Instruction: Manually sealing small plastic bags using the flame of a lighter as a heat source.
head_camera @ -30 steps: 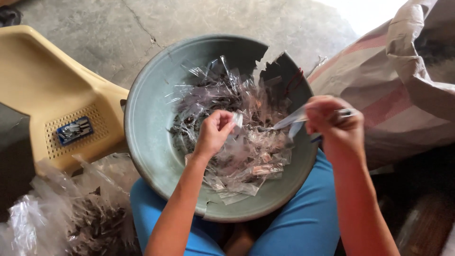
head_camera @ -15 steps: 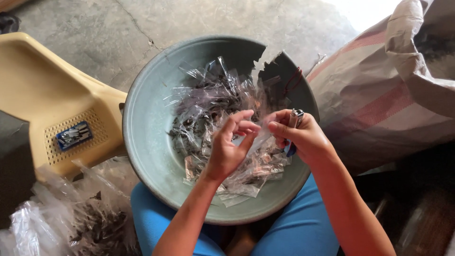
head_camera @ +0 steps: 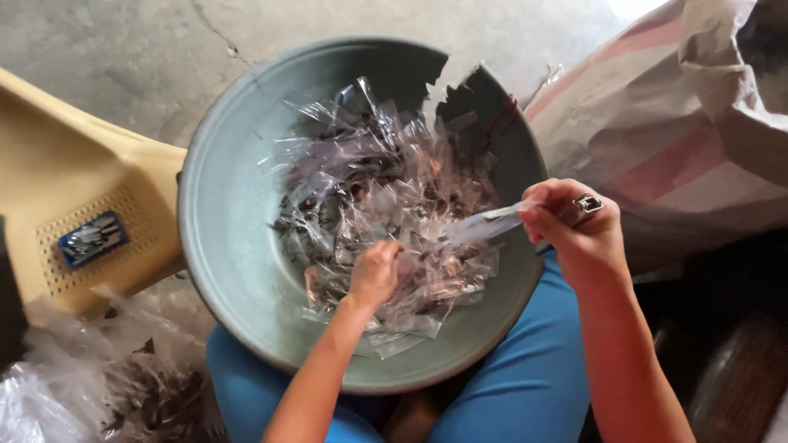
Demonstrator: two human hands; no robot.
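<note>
Head view, looking straight down: wide grey-green basin (head_camera: 222,271) resting on a lap in blue trousers (head_camera: 525,394), far rim broken away in a jagged notch. Heaped in the middle of the basin, a pile of small clear sachets (head_camera: 369,197), each with something dark inside.

Left hand (head_camera: 373,275) down in the near side of the pile, fingers curled and pressed together into the sachets; what it pinches, if anything, cannot be told. Right hand (head_camera: 574,226) over the basin's right rim, thumb and fingers pinching one sachet (head_camera: 484,223) by its end, the rest stretching back toward the pile. Small metal tool (head_camera: 587,203), perhaps a lighter, tucked in the same hand, poking out past the knuckles.

Probably feather-light, thin and floppy film; slick, crinkly, prone to cling and drag neighbours along. Best pinched at a flat sealed edge rather than across the filled middle; likely to tear or stretch under a hard pull.

Left of the basin: a tan plastic chair (head_camera: 66,180) with a blue card of metal bits (head_camera: 92,239) on its seat. Below that, more clear bags (head_camera: 90,377). Right of the basin: a big woven sack (head_camera: 657,139).
</note>
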